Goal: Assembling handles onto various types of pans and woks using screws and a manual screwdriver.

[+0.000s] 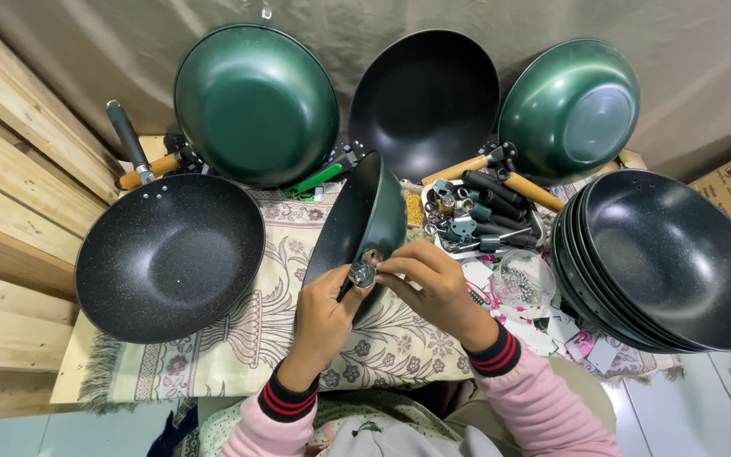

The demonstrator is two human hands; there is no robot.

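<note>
A green wok pan [364,222] stands on its edge, tilted, on the patterned cloth [239,338] in front of me. My left hand [325,315] grips its near rim from below. My right hand [429,283] pinches a small round silver metal fitting [362,274] against the rim, right next to the left thumb. Both sleeves are pink with dark striped cuffs.
A speckled black wok with a handle [169,256] lies at left. Two green woks [255,101] [570,108] and a black one [425,100] lean on the back wall. A stack of black woks [670,264] sits right. A tray of handles and fittings [475,218] and a clear dish of screws [521,281] lie between. Wooden planks [2,169] far left.
</note>
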